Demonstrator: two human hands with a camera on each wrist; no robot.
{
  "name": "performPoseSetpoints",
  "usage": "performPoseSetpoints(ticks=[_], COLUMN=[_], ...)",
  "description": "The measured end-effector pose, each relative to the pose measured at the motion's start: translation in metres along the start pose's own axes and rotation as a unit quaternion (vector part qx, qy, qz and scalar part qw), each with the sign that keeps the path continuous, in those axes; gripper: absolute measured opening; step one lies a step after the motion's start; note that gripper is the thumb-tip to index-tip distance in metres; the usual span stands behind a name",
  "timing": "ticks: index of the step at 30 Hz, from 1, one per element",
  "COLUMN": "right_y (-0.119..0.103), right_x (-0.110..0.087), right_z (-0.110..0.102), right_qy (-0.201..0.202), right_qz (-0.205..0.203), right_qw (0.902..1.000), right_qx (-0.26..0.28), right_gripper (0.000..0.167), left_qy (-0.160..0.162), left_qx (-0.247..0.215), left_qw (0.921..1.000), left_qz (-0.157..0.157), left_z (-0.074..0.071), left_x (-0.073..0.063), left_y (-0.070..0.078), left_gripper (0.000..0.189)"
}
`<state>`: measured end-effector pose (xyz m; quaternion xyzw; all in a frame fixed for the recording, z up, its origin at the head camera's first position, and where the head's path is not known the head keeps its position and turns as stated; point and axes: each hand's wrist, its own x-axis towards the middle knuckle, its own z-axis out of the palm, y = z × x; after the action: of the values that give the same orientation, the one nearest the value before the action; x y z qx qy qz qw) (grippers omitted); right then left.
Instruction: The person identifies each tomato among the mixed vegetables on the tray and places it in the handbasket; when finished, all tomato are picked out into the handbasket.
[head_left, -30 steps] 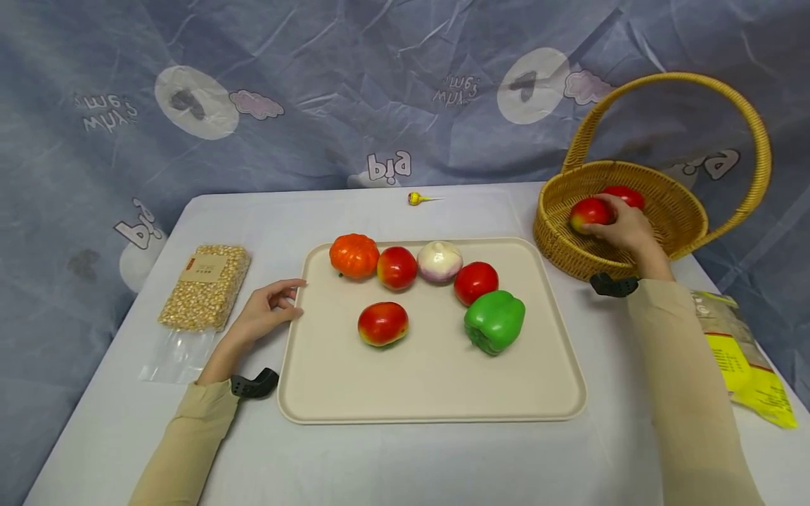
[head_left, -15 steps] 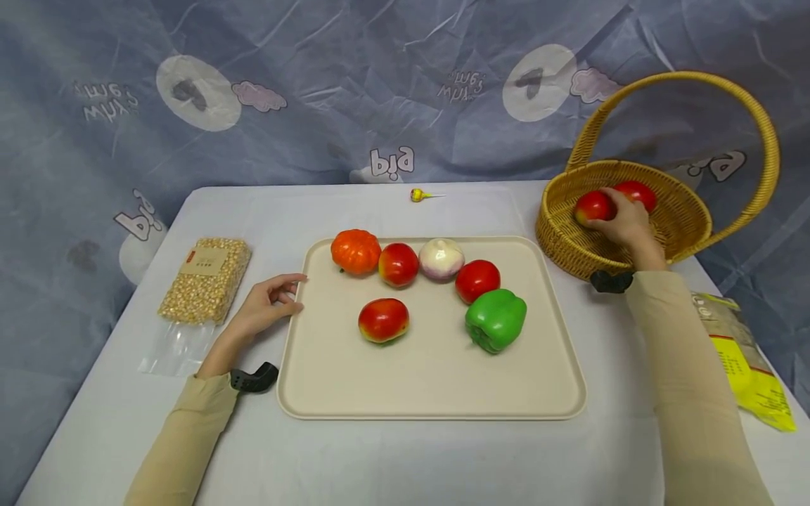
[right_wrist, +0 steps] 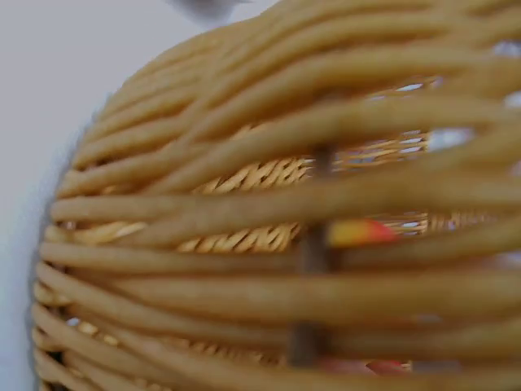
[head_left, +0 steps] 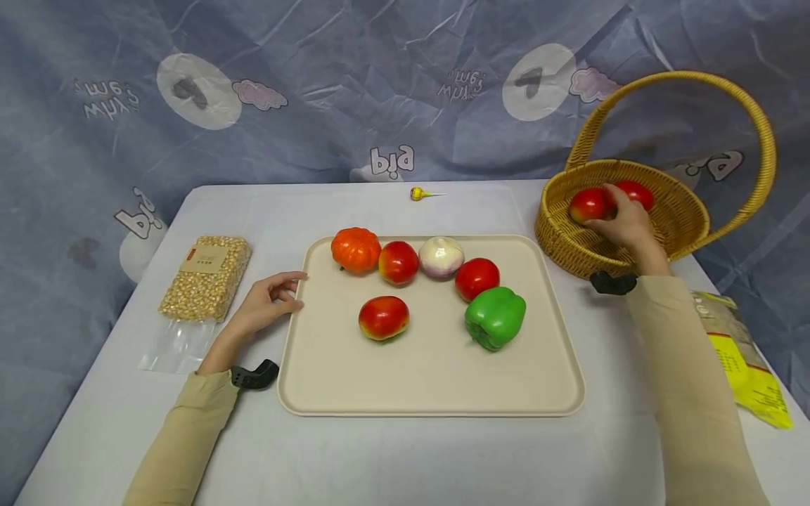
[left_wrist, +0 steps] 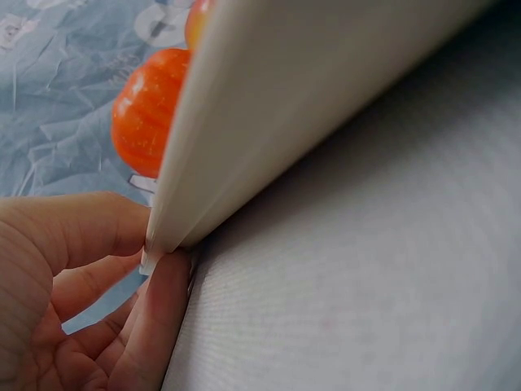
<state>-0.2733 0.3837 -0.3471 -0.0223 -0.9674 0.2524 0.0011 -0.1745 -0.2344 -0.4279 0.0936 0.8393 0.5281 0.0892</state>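
My left hand point(head_left: 268, 303) pinches the left rim of a beige tray point(head_left: 430, 379); in the left wrist view the rim sits between its fingertips point(left_wrist: 134, 228). On the tray lie an orange pumpkin point(head_left: 356, 250), a round red fruit point(head_left: 398, 263), a white-purple onion point(head_left: 441, 257), a red tomato point(head_left: 477, 279), a green bell pepper point(head_left: 496, 318) and an oblong red-yellow fruit point(head_left: 383, 318). My right hand point(head_left: 626, 225) reaches into a wicker basket point(head_left: 563, 249), thumb and fingers curved round a red-and-yellow fruit point(head_left: 587, 206). A second red fruit point(head_left: 638, 193) lies behind it. Basket weave hides that hand in the right wrist view.
The basket's tall handle point(head_left: 756, 140) arches above the right forearm. A bag of corn kernels point(head_left: 205, 277) lies left of the tray. A yellow bag point(head_left: 747, 365) is beside the right sleeve. A lollipop point(head_left: 416, 194) rests near the back edge.
Inside the basket, the second red fruit has shifted slightly right and shows more from behind the right hand. The left hand stays at the tray's rim.
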Motion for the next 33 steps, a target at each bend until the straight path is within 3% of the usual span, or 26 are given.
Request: performPoseSetpoints(ticks=[8,17,25,33], right_y=[-0.012,-0.039,-0.062,-0.081], right_x=[-0.012,-0.036,-0.052,-0.069], right_z=[-0.004,-0.006,-0.006,0.004], right_qy=[0.044,0.092,0.102,0.107], right_qz=[0.002,-0.004,-0.045,-0.129], right_qw=[0.9988,0.9947,0.9924,0.9829], right_qx=[0.023,0.045,0.052,0.076], right_gripper=[0.073,0.066,0.063,0.057], left_qy=[0.001,-0.002,-0.002,-0.001], left_qx=[0.002,0.004,0.004,0.003], left_qw=[0.9999,0.9999,0.9999,0.9999], left_qz=[-0.016,-0.014,-0.016,-0.010], left_z=[0.001,0.000,-0.001,0.000], left_x=[-0.002,0.000,0.000,0.000], left_y=[0.001,0.001,0.004,0.001], left_gripper=[0.053,0.053,0.053,0.053])
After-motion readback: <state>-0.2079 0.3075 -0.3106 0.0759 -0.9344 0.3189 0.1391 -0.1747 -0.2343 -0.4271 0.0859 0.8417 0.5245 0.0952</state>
